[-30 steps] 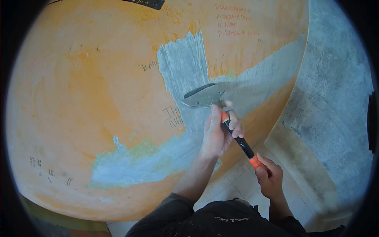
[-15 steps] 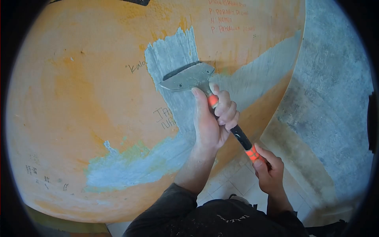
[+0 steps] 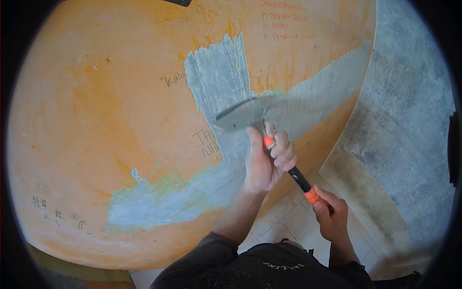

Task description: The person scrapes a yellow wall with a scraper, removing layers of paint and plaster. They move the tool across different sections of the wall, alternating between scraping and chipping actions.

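Observation:
A long-handled wall scraper (image 3: 243, 115) with a wide grey head lies against or just over the grey stripped patch of the wall; its head is slightly blurred. My left hand (image 3: 269, 161) is wrapped round the upper handle, close below the head, with the thumb toward the head. Lower down, my right hand (image 3: 331, 212) grips the orange end of the black handle. Around the scraper, the orange painted wall (image 3: 144, 115) shows a bare grey patch (image 3: 216, 67) with ragged edges, joined to a grey band running across the lower wall.
Handwriting (image 3: 286, 21) in red marks the upper wall, with dark scribbles further left. A rough grey wall (image 3: 404, 96) stands at the right. Pale floor tiles (image 3: 293, 224) show below my arms. A dark object cuts into the top edge.
The scraper and both hands have moved down, the head sliding down and slightly right over the grey patch. Both hands keep their hold. The view has shifted slightly.

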`<state>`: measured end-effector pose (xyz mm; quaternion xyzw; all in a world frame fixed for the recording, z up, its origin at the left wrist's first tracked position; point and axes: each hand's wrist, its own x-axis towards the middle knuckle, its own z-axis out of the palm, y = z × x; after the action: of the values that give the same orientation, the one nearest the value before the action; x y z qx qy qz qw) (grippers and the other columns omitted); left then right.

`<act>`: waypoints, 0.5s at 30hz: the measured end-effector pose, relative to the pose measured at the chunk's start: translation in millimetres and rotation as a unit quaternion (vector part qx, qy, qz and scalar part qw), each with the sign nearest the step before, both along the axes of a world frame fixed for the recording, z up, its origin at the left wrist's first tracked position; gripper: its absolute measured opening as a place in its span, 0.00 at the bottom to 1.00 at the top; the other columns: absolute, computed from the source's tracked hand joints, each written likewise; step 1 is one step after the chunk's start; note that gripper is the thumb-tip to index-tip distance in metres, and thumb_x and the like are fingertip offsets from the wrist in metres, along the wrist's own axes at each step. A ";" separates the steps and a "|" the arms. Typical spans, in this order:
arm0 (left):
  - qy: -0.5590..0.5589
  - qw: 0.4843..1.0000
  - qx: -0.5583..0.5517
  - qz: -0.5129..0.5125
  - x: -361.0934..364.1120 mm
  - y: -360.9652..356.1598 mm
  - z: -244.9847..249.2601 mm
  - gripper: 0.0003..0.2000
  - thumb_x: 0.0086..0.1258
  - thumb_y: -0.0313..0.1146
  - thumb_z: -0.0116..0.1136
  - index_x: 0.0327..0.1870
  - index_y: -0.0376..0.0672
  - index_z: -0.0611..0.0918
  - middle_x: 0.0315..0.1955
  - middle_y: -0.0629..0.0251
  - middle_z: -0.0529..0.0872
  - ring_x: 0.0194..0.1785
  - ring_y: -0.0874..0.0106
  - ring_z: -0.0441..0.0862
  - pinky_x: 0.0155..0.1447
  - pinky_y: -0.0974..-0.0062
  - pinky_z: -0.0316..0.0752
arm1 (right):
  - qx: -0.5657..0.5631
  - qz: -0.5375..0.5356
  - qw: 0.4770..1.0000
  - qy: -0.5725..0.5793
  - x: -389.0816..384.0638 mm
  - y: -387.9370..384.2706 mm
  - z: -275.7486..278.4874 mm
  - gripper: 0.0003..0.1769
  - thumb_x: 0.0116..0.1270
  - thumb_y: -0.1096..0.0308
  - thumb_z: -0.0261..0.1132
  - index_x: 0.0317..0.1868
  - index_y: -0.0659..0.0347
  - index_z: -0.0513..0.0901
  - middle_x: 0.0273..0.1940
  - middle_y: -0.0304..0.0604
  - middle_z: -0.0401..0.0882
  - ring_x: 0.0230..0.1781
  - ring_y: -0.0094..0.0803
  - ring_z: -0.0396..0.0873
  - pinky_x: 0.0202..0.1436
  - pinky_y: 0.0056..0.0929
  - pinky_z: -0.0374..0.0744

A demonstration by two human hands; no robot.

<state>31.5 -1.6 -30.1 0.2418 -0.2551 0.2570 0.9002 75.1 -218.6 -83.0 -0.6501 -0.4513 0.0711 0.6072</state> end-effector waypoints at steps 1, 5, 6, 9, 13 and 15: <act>0.003 1.000 0.002 0.004 -0.2 1.8 14.7 0.23 0.78 0.62 0.30 0.41 0.52 0.69 0.20 0.77 0.62 0.19 0.82 0.57 0.23 0.82 0.57 | -0.002 0.001 1.000 0.001 -1.5 1.8 4.8 0.20 0.70 0.73 0.61 0.62 0.64 0.79 0.23 0.32 0.75 0.19 0.14 0.66 0.24 0.17 0.63; 0.033 0.999 -0.033 0.009 -0.9 -4.4 25.0 0.23 0.78 0.62 0.30 0.41 0.52 0.69 0.20 0.77 0.61 0.19 0.82 0.57 0.23 0.82 0.56 | 0.001 -0.007 0.998 0.066 -2.9 -2.2 18.2 0.20 0.70 0.71 0.62 0.61 0.64 0.79 0.22 0.32 0.75 0.20 0.14 0.65 0.24 0.18 0.62; 0.036 0.999 -0.032 0.008 -1.7 -7.2 19.2 0.23 0.78 0.62 0.30 0.41 0.52 0.69 0.20 0.77 0.61 0.19 0.82 0.57 0.23 0.82 0.56 | -0.005 -0.008 0.998 0.061 -4.2 -7.4 11.2 0.20 0.70 0.72 0.62 0.61 0.64 0.79 0.22 0.32 0.75 0.20 0.14 0.64 0.24 0.18 0.62; 0.054 0.998 -0.011 0.024 -0.3 -7.6 14.5 0.23 0.78 0.62 0.30 0.41 0.52 0.69 0.20 0.77 0.61 0.19 0.82 0.57 0.23 0.82 0.57 | 0.001 -0.011 0.999 0.046 -0.4 -1.9 7.2 0.20 0.70 0.72 0.62 0.61 0.64 0.79 0.23 0.33 0.76 0.20 0.14 0.64 0.24 0.18 0.63; 0.052 0.998 -0.017 0.038 4.0 -7.0 19.1 0.23 0.78 0.62 0.29 0.41 0.52 0.69 0.20 0.77 0.60 0.19 0.82 0.56 0.23 0.82 0.56 | 0.000 -0.018 1.000 0.024 9.7 -4.9 14.5 0.19 0.70 0.71 0.63 0.60 0.64 0.80 0.27 0.36 0.81 0.22 0.15 0.66 0.26 0.19 0.64; 0.064 0.997 -0.035 0.028 2.9 -10.1 8.1 0.24 0.78 0.62 0.29 0.41 0.52 0.69 0.20 0.77 0.60 0.19 0.82 0.56 0.23 0.81 0.56 | -0.011 -0.020 1.000 0.017 4.0 -8.9 5.0 0.19 0.70 0.71 0.63 0.60 0.64 0.80 0.28 0.38 0.82 0.22 0.15 0.66 0.26 0.18 0.65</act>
<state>34.4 -11.7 -22.0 0.2326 -0.1809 0.2745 0.9153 79.1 -227.6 -78.0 -0.6641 -0.4268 0.0748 0.6093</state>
